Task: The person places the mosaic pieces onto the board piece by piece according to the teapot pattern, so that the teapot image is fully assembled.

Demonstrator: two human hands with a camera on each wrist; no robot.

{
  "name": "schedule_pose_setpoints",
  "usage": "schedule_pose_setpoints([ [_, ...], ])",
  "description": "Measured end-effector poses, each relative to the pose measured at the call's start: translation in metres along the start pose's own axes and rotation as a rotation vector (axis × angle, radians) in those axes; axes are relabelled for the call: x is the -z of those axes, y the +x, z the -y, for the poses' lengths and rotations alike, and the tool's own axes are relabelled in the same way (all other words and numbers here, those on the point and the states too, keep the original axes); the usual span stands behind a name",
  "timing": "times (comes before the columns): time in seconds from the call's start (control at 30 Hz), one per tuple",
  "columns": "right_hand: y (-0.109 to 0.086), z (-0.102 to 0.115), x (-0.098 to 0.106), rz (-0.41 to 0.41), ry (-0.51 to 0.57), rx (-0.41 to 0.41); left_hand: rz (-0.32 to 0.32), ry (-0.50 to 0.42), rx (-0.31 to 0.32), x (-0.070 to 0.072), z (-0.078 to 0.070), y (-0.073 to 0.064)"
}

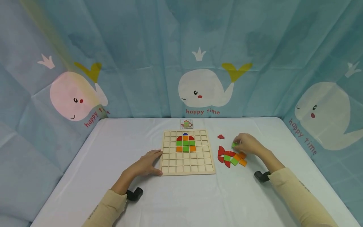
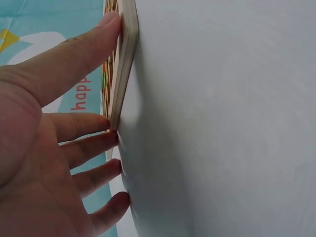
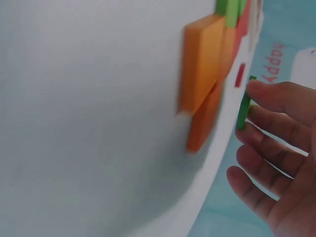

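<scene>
A wooden grid board lies on the table with red, green, orange and blue tiles set in its upper middle squares. My left hand rests against the board's left edge, thumb and fingers spread; in the left wrist view the thumb touches the rim. To the right of the board, my right hand pinches a green square tile between thumb and fingertips. Just below that hand lies a loose pile of red quarter-round tiles, orange tiles and green tiles.
A small pattern card lies behind the board. One red tile sits apart, between the board and my right hand. A white cloth covers the table, and a blue curtain with whales hangs around it.
</scene>
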State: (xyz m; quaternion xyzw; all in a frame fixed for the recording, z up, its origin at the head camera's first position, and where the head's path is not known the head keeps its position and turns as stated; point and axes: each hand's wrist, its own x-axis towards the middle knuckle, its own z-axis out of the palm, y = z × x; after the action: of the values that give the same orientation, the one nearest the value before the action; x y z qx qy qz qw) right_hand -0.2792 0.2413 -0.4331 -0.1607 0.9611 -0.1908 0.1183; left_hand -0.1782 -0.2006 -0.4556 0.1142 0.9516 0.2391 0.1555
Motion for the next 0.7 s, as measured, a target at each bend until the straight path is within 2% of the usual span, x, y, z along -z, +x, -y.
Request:
schedule_pose_setpoints([
  [0.33, 0.008, 0.036, -0.005, -0.014, 0.013, 0.070, 0.001, -0.012, 0.019, 0.000, -0.004, 0.000],
  [0.57, 0.019, 0.065, -0.013, -0.018, -0.019, 0.180, -0.003, -0.014, 0.019, -0.002, -0.002, 0.001],
  [0.7, 0.024, 0.082, -0.019, -0.002, -0.002, 0.215, -0.007, -0.012, 0.016, -0.002, 0.000, 0.002],
])
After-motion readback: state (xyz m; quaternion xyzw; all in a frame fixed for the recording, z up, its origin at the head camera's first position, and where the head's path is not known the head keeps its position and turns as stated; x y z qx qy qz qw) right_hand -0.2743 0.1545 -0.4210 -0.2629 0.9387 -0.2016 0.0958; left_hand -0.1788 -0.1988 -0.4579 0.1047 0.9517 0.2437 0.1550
